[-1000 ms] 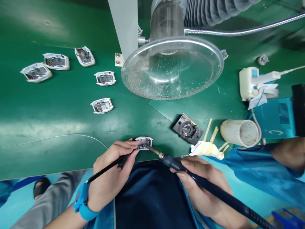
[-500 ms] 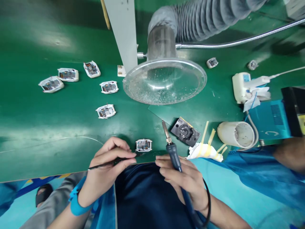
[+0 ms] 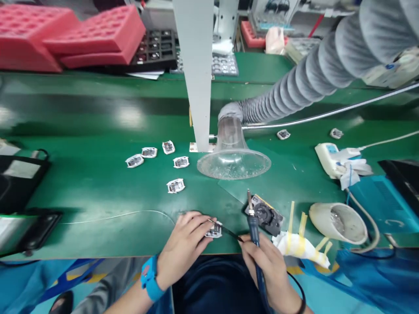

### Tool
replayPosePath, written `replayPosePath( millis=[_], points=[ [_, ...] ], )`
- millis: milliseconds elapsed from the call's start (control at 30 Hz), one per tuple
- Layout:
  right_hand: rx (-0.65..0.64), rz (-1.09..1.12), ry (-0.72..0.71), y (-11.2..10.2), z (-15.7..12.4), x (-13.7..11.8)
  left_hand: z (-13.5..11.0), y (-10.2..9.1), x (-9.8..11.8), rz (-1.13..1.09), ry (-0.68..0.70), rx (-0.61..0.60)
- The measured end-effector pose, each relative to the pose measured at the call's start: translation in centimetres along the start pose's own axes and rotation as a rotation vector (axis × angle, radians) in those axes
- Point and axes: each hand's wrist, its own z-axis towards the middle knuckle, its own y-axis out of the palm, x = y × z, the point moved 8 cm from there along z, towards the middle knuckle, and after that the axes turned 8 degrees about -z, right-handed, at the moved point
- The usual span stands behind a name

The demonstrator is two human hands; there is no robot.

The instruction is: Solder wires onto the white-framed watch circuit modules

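On the bench's front edge lies an opened watch case (image 3: 215,231) with exposed circuitry, partly covered by my left fingers. My left hand (image 3: 186,237) is closed at its left side, thumb and fingers round its edge. Dark, slim tweezers (image 3: 231,233) stretch across the case from my left fingertips to my right fingers. My right hand (image 3: 266,261) grips a soldering iron (image 3: 253,224), tip upward, and its finger and thumb pinch the tweezers' near end. Behind the iron sits a black fixture block (image 3: 268,216). A thin wire (image 3: 131,213) runs up to my left hand.
Several similar watch cases (image 3: 176,186) lie further back on the left. A clear fume hood (image 3: 234,165) on a grey hose (image 3: 294,83) hangs over the middle. At right are a taped white bundle (image 3: 297,247), a white cup (image 3: 317,222) and a blue soldering station (image 3: 382,203).
The head view has tilted up, bringing shelves and red trays into sight. My left hand has moved onto the watch case. The tweezers, earlier in my left hand, now reach my right fingers.
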Motion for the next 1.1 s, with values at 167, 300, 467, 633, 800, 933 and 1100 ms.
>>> replayPosePath(
  millis=[167, 300, 467, 633, 800, 933, 1100],
  points=[
    [0.011, 0.034, -0.039, 0.3, -1.3, 0.7, 1.5, -6.9, -3.5, -0.001, -0.006, -0.059],
    [0.009, 0.033, -0.038, 0.6, -1.4, 0.3, 5.8, -15.8, -10.7, 0.232, -0.236, 0.214],
    [0.022, 0.003, -0.039, 1.1, -1.7, 0.2, 14.0, -19.1, -16.3, 0.402, -0.388, 0.374],
    [0.037, -0.023, -0.061, 1.5, -2.1, 0.4, 21.7, -13.4, -17.3, 0.369, -0.392, 0.181],
    [0.011, -0.033, -0.099, 1.8, -2.2, 0.3, 24.7, -9.3, -17.0, 0.322, -0.462, 0.092],
    [-0.002, -0.082, -0.135, 1.6, -2.3, 0.0, 23.0, -11.4, -16.6, 0.326, -0.503, 0.182],
    [0.009, -0.148, -0.198, 0.8, -1.2, -1.2, 15.6, -17.8, -13.3, 0.315, -0.477, 0.490]
  ],
)
